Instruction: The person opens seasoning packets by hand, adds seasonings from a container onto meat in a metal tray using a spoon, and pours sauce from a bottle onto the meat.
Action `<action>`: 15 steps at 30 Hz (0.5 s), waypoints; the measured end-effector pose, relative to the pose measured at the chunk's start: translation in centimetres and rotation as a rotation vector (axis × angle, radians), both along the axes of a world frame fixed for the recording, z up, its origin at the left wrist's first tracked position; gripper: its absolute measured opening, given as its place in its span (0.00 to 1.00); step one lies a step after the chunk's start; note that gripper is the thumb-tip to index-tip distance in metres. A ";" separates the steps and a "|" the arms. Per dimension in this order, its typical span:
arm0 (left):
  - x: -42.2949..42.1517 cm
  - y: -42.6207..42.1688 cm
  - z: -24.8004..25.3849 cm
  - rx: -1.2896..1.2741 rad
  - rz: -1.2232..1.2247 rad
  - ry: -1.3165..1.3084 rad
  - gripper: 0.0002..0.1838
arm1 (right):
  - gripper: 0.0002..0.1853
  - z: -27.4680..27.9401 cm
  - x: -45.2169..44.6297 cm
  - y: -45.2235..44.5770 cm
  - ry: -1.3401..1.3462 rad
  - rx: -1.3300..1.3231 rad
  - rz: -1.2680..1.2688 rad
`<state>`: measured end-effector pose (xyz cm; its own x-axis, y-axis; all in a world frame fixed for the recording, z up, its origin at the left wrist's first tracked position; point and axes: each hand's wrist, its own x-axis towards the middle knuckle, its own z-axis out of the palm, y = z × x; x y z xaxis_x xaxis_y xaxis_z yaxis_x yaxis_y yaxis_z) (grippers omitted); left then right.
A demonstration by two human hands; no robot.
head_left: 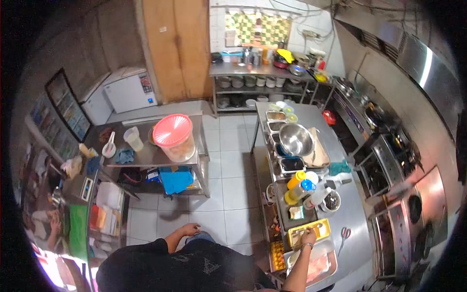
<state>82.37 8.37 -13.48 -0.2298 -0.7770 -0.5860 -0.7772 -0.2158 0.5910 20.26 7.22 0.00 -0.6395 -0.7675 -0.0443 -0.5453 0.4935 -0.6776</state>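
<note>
My right hand (308, 237) is over a yellow tray (323, 227) on the right steel table, its fingers closed near a light-coloured utensil; what they grip is too small to make out. Just below that hand, a white tray (333, 263) holds something pink. My left hand (190, 228) hangs beside my body over the floor, fingers apart and holding nothing. To the right of the yellow tray lie scissors (345, 233). Yellow-capped (296, 180) and blue-capped (305, 187) squeeze bottles stand beyond the tray, beside a white container with dark contents (332, 200).
A large steel bowl (296, 139) and small containers stand farther along the right table (352, 207). At the left, another steel table (146, 156) bears a tub with a red lid (173, 130). Stoves line the right wall; a shelf unit (262, 71) stands at the back.
</note>
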 end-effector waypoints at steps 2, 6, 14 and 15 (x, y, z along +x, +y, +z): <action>-0.9 0.4 0.9 -0.025 0.113 0.047 0.32 | 0.09 -0.5 -0.6 -0.8 -0.001 0.009 0.024; -0.4 1.7 1.3 -0.026 0.065 -0.117 0.31 | 0.08 -2.8 -2.1 -1.4 0.059 0.030 0.013; -4.5 -5.6 0.5 0.001 -0.121 -0.187 0.31 | 0.07 -5.0 -2.6 -1.9 0.032 -0.059 -0.068; -5.8 -7.3 -0.1 0.003 -0.148 -0.164 0.31 | 0.07 -5.3 -2.5 -2.0 -0.029 -0.065 -0.099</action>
